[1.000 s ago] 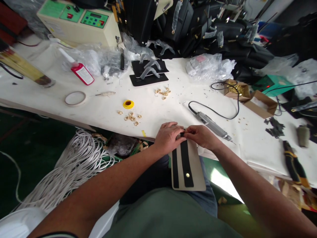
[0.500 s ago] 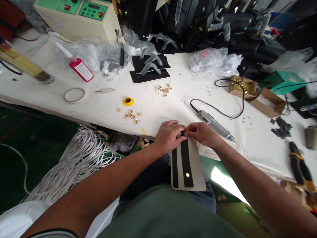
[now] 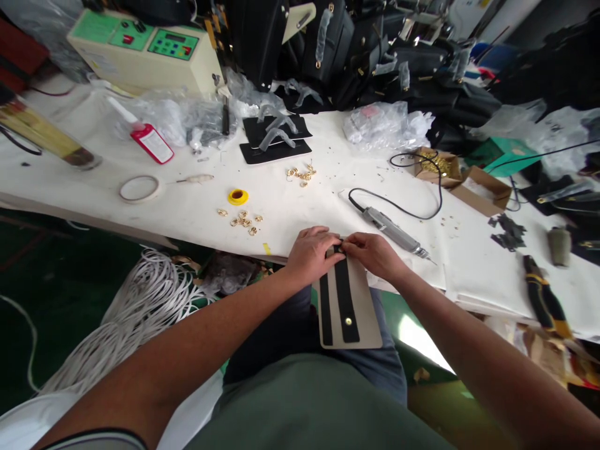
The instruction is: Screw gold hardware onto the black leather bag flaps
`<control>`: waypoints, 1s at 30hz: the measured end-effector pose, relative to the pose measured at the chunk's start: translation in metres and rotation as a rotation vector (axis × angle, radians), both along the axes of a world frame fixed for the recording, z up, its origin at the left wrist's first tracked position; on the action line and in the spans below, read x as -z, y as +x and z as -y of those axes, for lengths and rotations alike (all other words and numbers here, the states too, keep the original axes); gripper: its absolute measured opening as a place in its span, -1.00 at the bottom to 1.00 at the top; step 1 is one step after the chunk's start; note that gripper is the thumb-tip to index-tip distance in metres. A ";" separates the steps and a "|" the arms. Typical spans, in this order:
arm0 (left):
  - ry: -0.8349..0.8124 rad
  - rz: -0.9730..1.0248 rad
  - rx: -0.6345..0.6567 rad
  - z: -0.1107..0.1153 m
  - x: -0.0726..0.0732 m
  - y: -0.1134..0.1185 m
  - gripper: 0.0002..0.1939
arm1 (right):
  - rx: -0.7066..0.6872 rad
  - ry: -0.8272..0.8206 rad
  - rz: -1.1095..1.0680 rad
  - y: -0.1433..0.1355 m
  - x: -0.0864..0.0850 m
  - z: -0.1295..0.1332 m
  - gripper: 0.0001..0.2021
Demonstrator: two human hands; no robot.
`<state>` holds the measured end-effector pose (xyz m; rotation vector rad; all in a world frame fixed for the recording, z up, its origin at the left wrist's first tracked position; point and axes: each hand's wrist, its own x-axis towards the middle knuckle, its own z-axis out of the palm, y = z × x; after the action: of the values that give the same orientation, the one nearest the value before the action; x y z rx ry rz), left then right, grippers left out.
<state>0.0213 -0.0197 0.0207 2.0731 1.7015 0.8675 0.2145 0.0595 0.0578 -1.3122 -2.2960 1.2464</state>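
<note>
A beige flat panel (image 3: 367, 312) with two black strips hangs over my lap, its upper end at the table edge. One strip (image 3: 344, 294) bears a round gold fitting (image 3: 348, 322) near its lower end. My left hand (image 3: 313, 251) grips the panel's upper end and the strip, thumb across it. My right hand (image 3: 368, 251) pinches the top of the same strip with thumb and forefinger, close beside the left thumb. What lies between those fingertips is too small to make out. A grey electric screwdriver (image 3: 396, 231) rests just beyond my right hand.
Gold clasps (image 3: 244, 219), a yellow tape roll (image 3: 238, 196) and a red bottle (image 3: 157, 145) lie left of centre. Black pieces (image 3: 276, 151) sit farther back. Cardboard boxes (image 3: 482, 190) and pliers (image 3: 546, 297) are at right. White cord (image 3: 135, 312) is heaped below left.
The view has shifted, so most table items appear slightly farther left. Both hands remain at the panel's upper end, with slightly more of the strip's top showing between them.
</note>
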 end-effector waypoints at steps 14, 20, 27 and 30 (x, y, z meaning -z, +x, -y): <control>0.010 0.053 -0.020 -0.002 0.004 0.000 -0.76 | 0.174 0.540 0.566 0.086 0.009 -0.053 -0.58; 0.030 0.044 -0.016 -0.003 0.005 0.001 -0.75 | 0.405 -0.028 -0.316 0.062 -0.021 -0.035 -0.59; 0.043 0.007 -0.036 -0.002 0.005 0.001 -0.72 | 0.536 -0.182 -1.102 -0.022 -0.030 0.008 -0.65; 0.049 0.008 -0.041 -0.002 0.006 0.002 -0.70 | 0.519 0.019 -1.044 -0.038 -0.026 0.018 -0.60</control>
<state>0.0232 -0.0181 0.0146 2.0697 1.7407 0.9380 0.1765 0.0418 0.0838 -0.8255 -1.1498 1.2605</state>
